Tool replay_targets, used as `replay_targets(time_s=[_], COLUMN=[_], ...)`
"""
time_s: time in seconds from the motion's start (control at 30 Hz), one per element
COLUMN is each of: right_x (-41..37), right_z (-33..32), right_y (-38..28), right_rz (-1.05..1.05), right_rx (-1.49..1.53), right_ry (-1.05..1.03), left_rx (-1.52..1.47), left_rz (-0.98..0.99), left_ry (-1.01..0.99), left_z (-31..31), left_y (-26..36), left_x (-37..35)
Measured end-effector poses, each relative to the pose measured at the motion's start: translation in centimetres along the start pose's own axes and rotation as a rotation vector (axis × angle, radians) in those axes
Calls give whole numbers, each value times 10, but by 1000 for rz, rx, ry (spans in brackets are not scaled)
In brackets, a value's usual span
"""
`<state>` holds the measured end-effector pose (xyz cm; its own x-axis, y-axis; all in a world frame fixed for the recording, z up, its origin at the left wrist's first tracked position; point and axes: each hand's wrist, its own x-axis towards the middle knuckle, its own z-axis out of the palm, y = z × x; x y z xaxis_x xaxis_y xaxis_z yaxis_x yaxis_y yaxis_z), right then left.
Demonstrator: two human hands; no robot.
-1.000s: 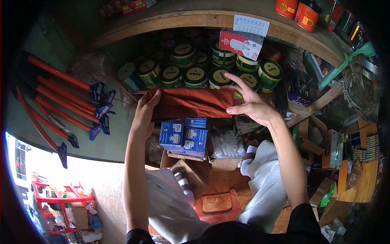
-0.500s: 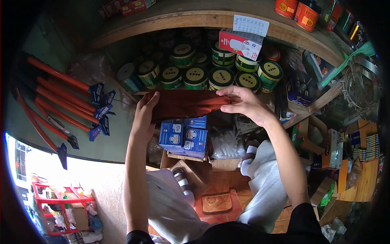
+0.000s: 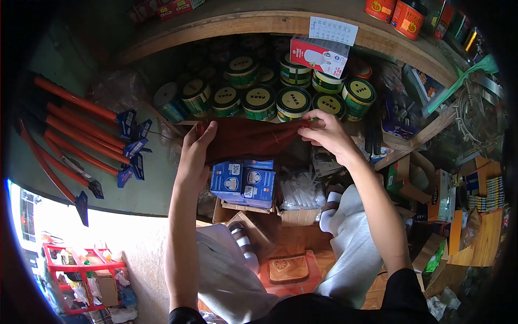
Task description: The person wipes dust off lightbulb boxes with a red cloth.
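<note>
A dark reddish-brown cloth [image 3: 248, 139] is stretched sideways between my two hands, in front of the shelf of cans. My left hand [image 3: 195, 148] grips its left end, thumb on top. At the other end, my right hand [image 3: 325, 134] pinches a corner between thumb and fingers. Just beyond the cloth stand green cans with yellow lids [image 3: 258, 102] in rows. Blue boxes marked 30W [image 3: 244, 184] lie below the cloth, their tops partly covered by it.
Orange-handled tools with blue labels [image 3: 91, 135] hang at the left. A red and white bulb box [image 3: 319, 55] sits on the cans under a wooden shelf edge [image 3: 259, 22]. Clear plastic packets [image 3: 302, 191] fill a carton. Open cartons [image 3: 413, 181] stand right; a red rack [image 3: 81, 264] lower left.
The cloth now hangs flatter and shows more of its face. My right hand has shifted slightly, its fingers closer together at the corner. My left hand still holds the other end.
</note>
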<state>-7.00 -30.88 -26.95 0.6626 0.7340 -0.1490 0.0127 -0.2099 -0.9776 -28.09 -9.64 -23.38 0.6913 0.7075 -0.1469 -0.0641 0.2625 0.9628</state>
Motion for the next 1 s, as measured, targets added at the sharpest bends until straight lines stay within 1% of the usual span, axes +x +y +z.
replay_targets(time_s=[0.1, 0.2, 0.3, 0.4, 0.5, 0.6, 0.7, 0.8, 0.9, 0.93, 1.0], right_x=[1, 6, 9, 11, 13, 17, 16, 13, 8, 8, 7], right_z=[1, 12, 19, 24, 23, 26, 31, 33, 35, 37, 42], right_y=[1, 15, 7, 8, 13, 11, 8, 11, 7, 6, 6], right_rz=[65, 67, 158, 112, 28, 97, 137, 64, 134, 133, 131], right_rx=[-76, 49, 105, 117, 189, 266, 257, 204, 402, 363, 287], right_ry=[3, 54, 69, 111, 90, 173, 120, 27, -42, 2, 94], left_rx=[-16, -11, -14, -11, 4, -4, -20, -52, -58, -53, -35], left_rz=[30, 71, 97, 109, 124, 129, 141, 142, 136, 132, 150], left_ry=[-15, -9, 2, 28, 43, 35, 38, 71, 116, 130, 94], left_z=[4, 5, 7, 6, -2, -5, -7, -9, -12, -13, -13], left_y=[5, 6, 8, 11, 10, 8, 6, 14, 19, 19, 18], left_x=[-4, -7, -10, -12, -8, -7, -5, -8, -9, -9, -11])
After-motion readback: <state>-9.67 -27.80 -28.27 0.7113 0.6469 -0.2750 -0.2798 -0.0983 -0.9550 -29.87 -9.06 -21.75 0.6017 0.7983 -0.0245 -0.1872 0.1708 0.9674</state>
